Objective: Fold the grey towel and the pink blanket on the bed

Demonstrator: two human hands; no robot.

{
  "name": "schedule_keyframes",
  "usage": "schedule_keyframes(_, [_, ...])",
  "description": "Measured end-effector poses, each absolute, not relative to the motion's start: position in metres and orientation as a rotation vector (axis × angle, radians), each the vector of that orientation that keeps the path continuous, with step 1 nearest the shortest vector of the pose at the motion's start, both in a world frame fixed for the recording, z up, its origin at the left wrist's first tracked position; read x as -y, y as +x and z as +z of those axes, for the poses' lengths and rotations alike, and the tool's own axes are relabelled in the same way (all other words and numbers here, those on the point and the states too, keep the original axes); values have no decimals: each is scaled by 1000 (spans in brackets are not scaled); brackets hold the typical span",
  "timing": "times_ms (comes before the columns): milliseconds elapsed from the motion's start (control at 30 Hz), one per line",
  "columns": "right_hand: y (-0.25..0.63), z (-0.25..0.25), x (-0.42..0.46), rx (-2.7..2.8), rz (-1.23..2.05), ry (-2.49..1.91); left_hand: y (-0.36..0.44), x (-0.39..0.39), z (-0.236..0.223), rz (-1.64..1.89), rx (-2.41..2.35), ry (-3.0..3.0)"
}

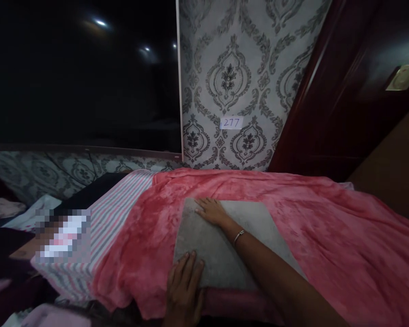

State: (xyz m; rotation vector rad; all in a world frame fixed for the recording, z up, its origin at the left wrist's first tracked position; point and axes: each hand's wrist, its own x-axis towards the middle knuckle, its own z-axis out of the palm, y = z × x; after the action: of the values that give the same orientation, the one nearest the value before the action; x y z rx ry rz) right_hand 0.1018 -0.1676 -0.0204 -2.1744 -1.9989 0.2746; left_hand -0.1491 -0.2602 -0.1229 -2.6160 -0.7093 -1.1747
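Note:
A flat grey square piece (pixel 245 213), which looks like soft cloth, lies on a pink plush blanket (pixel 150 227). My right hand (pixel 213 211) rests flat near its far left corner, with the fingers spread; a thin bracelet (pixel 239 236) circles the wrist. Closer to me, my left hand (pixel 186 281) lies along the near left edge, fingers stretched out and touching the grey piece. Neither hand grips anything. My right forearm covers part of the grey piece's right side.
Left of the blanket is a striped cloth (pixel 119 213) over the same surface, with a blurred patch on it. Behind stand a large dark TV (pixel 88 81), patterned wallpaper with a "277" label (pixel 231 122), and a dark red door frame (pixel 313 100). Clothes (pixel 54 315) lie at lower left.

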Motion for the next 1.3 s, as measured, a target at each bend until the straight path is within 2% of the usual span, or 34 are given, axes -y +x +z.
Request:
schedule_keyframes(367, [97, -19, 167, 1907, 143, -2249, -149, 263, -113, -1195, 685, -2591])
schedule_keyframes(567, [55, -28, 195, 2345, 181, -1754, -146, 265, -111, -1261, 699, -2566])
schedule_keyframes(633, [49, -32, 195, 2377, 223, -1712, -146, 264, -113, -1237, 679, -2562])
schedule_keyframes(1100, [76, -25, 119, 2067, 362, -2110, -148, 259, -130, -1240, 676, -2570])
schedule_keyframes(1300, [72, -26, 122, 1987, 254, -2164, -145, 262, -126, -1250, 706, -2584])
